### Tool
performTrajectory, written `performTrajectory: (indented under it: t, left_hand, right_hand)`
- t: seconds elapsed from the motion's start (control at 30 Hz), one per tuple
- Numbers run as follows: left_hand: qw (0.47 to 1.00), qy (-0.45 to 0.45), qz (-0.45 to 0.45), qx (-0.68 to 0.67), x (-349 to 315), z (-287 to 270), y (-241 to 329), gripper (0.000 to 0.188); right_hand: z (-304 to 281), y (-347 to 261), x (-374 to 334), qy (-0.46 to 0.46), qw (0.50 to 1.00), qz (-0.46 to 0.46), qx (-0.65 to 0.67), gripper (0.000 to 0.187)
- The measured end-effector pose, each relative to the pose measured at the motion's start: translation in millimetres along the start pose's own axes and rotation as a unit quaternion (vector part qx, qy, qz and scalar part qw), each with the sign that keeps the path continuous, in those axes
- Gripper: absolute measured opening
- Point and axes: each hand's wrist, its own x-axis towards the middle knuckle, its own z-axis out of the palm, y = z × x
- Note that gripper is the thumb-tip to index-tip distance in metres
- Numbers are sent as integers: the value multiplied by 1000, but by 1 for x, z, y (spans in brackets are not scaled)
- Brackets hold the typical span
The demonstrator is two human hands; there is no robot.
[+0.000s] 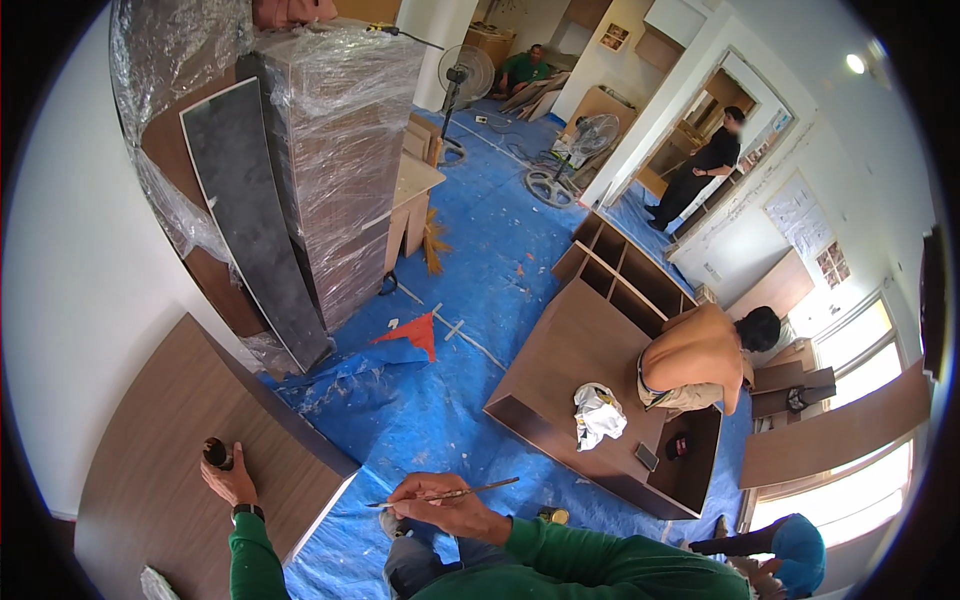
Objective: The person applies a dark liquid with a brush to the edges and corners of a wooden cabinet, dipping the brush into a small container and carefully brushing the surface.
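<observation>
At the lower left, my left hand point(232, 483) is closed round a small dark round container point(216, 453), which rests on a brown wood-grain panel point(180, 420). My right hand point(440, 503), near the bottom middle, pinches a thin paintbrush point(492, 486). The brush lies nearly level, its tip pointing left toward the panel's edge, and is apart from the panel. What is inside the container cannot be made out. A crumpled pale piece point(157, 583) sits on the panel close to my left forearm.
Blue sheeting point(480, 390) covers the floor. A large brown cabinet point(560, 370) lies right, a person point(690, 350) sitting on it beside a white bag point(598, 415). A wrapped cabinet point(345, 170) stands left. Fans point(467, 75) and several other people are around; a small tin point(555, 515) stands near me.
</observation>
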Motion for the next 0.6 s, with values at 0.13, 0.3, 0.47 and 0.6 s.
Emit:
performTrajectory:
  t: [0.13,0.3,0.47,0.6]
  left_hand:
    - [999,-13,-2,41,-1,-16,0,81]
    - [996,-73,-45,22,-5,-28,12,87]
    - [997,-63,-30,-30,-32,-44,-10,86]
    - [994,-99,-26,-33,-72,-68,-31,68]
  right_hand:
    - [7,-19,-17,33,999,-5,-18,26]
    - [12,-31,-38,57,996,-65,-21,24]
    - [10,-41,-55,76,992,-89,-50,22]
    - [10,-40,-70,98,989,-107,-41,22]
